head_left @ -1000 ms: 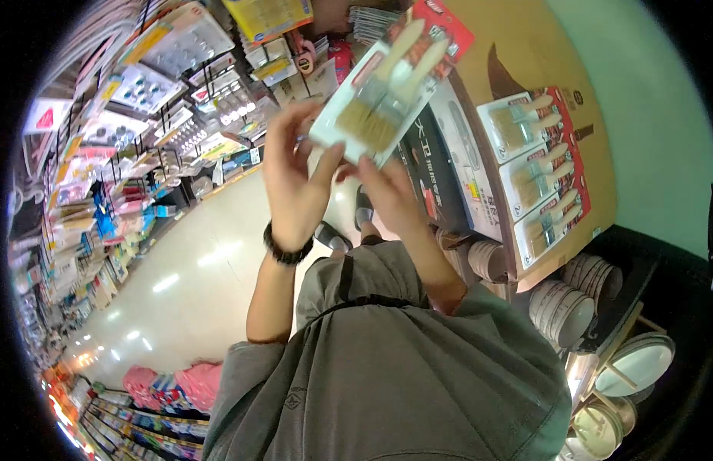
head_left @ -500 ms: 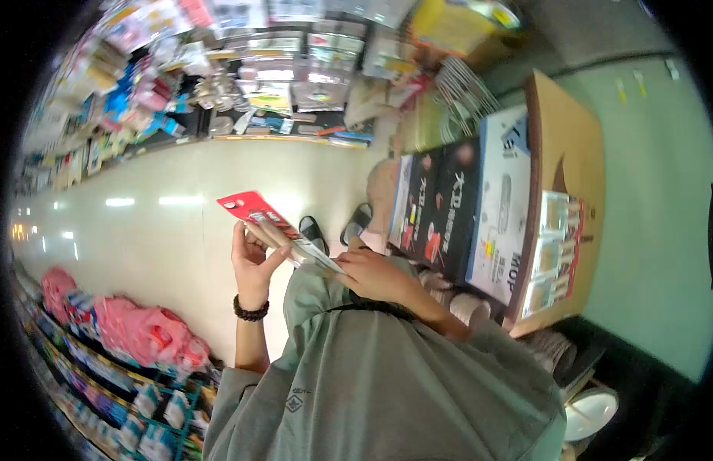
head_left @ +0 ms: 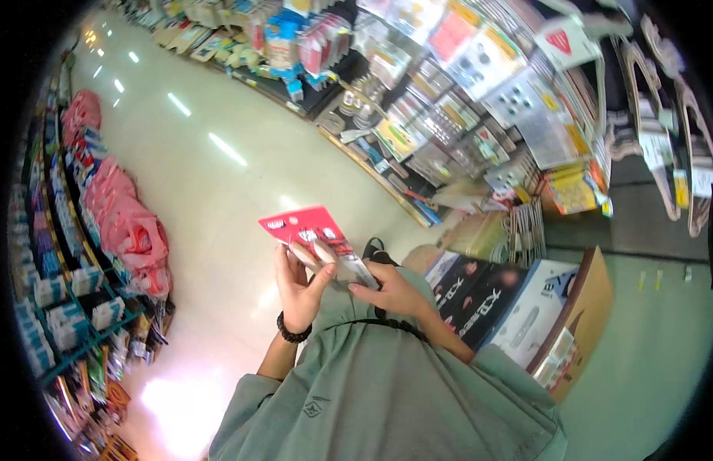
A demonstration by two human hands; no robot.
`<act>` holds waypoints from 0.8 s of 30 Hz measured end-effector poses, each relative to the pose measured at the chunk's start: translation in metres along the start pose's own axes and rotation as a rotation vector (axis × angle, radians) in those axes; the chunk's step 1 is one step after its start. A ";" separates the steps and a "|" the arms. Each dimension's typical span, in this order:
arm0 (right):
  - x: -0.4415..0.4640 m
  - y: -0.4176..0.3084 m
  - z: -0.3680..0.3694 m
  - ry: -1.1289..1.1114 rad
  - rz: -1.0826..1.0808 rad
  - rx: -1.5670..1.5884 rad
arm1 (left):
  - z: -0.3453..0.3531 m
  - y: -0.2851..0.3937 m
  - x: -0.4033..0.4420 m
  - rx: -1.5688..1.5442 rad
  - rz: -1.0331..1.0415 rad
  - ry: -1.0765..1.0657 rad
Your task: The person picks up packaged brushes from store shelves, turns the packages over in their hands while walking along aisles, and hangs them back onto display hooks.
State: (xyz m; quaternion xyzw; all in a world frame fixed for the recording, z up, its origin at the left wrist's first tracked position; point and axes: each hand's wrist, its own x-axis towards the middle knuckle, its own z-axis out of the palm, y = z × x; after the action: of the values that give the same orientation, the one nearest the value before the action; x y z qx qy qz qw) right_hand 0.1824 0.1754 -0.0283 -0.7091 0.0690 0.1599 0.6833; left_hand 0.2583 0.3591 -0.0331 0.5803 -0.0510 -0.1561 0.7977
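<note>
Left hand (head_left: 299, 300) and right hand (head_left: 396, 290) are both pinching a flat red card pack (head_left: 314, 221) with pale wooden handles, holding it before the grey-green shirt (head_left: 418, 384); lifted, not yet set down.

Bright indoor light fills the middle of the view. Reflections lie as white streaks (head_left: 227, 149) on the glossy floor (head_left: 218, 200), and a blown-out, pinkish glare (head_left: 184, 411) sits lower left. Print on the red card (head_left: 304, 221) looks soft. Wide-angle distortion bows the left-hand shelving (head_left: 93, 343); the corners fall to black.
</note>
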 end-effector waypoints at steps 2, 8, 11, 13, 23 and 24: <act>0.018 0.004 0.002 -0.005 -0.150 -0.056 | -0.010 0.005 0.001 0.126 0.086 0.030; 0.073 -0.030 0.000 -0.199 -0.131 -0.058 | -0.026 0.016 0.015 0.419 0.237 0.285; 0.114 -0.037 -0.002 -0.233 -0.185 -0.159 | -0.034 0.022 0.034 0.662 0.285 0.436; 0.145 -0.047 0.001 -0.231 -0.202 -0.121 | -0.040 0.027 0.054 0.835 0.265 0.484; 0.325 -0.096 -0.034 -0.361 -0.214 -0.162 | -0.058 0.058 0.227 1.088 0.169 0.591; 0.340 -0.097 -0.037 -0.352 -0.237 -0.157 | -0.062 0.059 0.247 1.107 0.172 0.584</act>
State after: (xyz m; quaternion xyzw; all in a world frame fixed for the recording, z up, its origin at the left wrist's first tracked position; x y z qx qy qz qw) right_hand 0.5379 0.1849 -0.0447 -0.7246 -0.1476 0.2046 0.6413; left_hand 0.5192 0.3558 -0.0216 0.9195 0.0490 0.1229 0.3701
